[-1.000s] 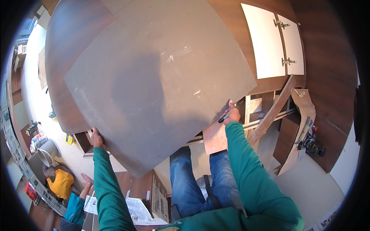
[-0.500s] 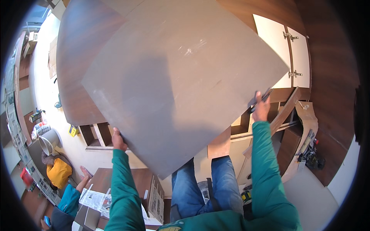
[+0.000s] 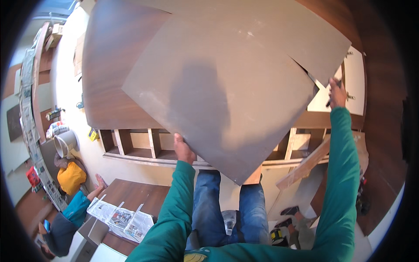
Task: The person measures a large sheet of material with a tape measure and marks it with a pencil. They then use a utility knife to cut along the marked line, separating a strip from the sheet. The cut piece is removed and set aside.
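A large grey-brown laminate sheet (image 3: pixel 257 105) slants across the view over a wood-grain surface. My left hand (image 3: pixel 184 149) is closed on its lower left edge, the thumb on top and the fingers hidden beneath. A narrow gap runs inward from the right edge and parts the sheet from a flap (image 3: pixel 321 48) of like colour on the upper right. Beside the flap's lower corner, my right hand (image 3: pixel 337 94) is closed around a slim dark tool (image 3: pixel 328 104), whose exact kind I cannot make out. Whether those fingers also touch the flap is unclear.
Under the sheet lies a wood-grain panel (image 3: pixel 109 78) above an open-framed cabinet (image 3: pixel 155 142). White hinged doors (image 3: pixel 355 83) are at right, with a loose plank (image 3: pixel 305 166) below them. Another person (image 3: pixel 65 227) sits lower left, near a bucket (image 3: pixel 65 143); a second person's feet (image 3: pixel 288 212) show lower right.
The gap at the sheet's right side has opened, separating the flap. My right hand has moved up and right with the tool. In the view, the sheet and left hand sit further right.
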`<state>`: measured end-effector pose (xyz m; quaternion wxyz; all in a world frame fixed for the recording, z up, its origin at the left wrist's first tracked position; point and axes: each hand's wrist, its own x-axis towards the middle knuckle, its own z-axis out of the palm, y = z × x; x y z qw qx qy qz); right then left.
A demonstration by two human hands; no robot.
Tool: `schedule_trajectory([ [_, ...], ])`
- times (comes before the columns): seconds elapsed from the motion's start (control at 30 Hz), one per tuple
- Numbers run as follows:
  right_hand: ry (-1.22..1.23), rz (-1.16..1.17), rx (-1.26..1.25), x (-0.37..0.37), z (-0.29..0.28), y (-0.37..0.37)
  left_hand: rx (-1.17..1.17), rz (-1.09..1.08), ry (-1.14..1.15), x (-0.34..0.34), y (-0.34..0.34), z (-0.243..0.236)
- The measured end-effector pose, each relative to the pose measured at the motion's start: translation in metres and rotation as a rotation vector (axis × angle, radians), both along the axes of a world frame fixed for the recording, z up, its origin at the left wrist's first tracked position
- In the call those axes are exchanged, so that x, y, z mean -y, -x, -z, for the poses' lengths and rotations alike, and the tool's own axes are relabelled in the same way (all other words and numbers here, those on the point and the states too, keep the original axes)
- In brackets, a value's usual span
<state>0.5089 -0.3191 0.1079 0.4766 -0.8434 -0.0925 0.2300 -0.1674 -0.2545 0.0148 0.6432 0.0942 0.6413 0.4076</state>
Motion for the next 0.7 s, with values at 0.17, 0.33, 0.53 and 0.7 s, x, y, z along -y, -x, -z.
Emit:
schedule_trajectory([
  [0.17, 0.051, 0.077, -0.063, 0.045, 0.046, 0.018, -0.034, 0.147, 0.159, 0.019, -0.011, 0.009],
  [0.33, 0.169, 0.038, 0.006, 0.096, 0.092, 0.099, -0.081, 0.249, 0.255, 0.032, -0.019, -0.009],
  [0.53, 0.269, 0.173, -0.035, 0.179, 0.107, 0.283, -0.077, 0.280, 0.226, 0.042, -0.013, -0.054],
  [0.7, 0.182, 0.215, -0.422, 0.200, 0.095, 0.320, -0.041, 0.378, 0.230, 0.067, 0.018, -0.079],
])
